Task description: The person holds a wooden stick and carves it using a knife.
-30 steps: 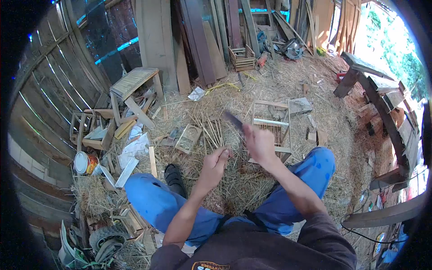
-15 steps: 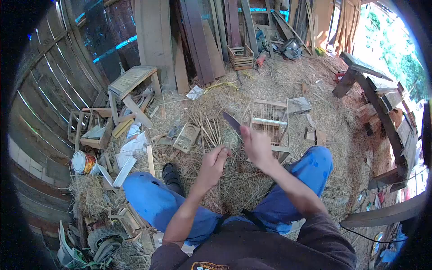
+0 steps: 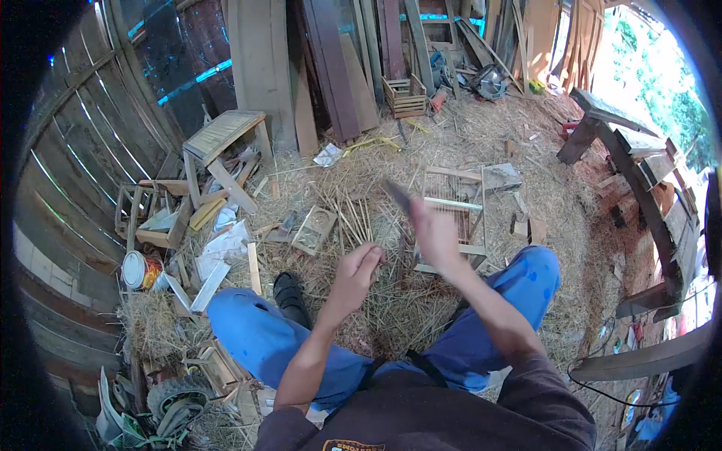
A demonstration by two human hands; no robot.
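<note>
In the head view, my right hand (image 3: 438, 242) is wrapped round the handle of a knife (image 3: 397, 195). Its blade points up and to the left and is slightly blurred. Lower and to the left, my left hand (image 3: 356, 272) is closed with thumb and fingers pressed together; whatever it pinches is too small or hidden to make out. Thin wooden sticks (image 3: 347, 224) lie on the straw just beyond my left hand. Behind my right hand is a wooden frame with thin bars (image 3: 475, 249), partly covered by the hand.
A wooden block with round recesses (image 3: 314, 231) lies left of the sticks. A small stool (image 3: 226, 135), a paint can (image 3: 135, 269) and scrap wood stand at left. A slatted crate (image 3: 404, 96) sits by leaning boards (image 3: 331, 68). At right is a timber bench (image 3: 643, 161).
My right hand and the knife have shifted slightly right and down, away from my left hand. My left hand stays almost in place, still closed.
</note>
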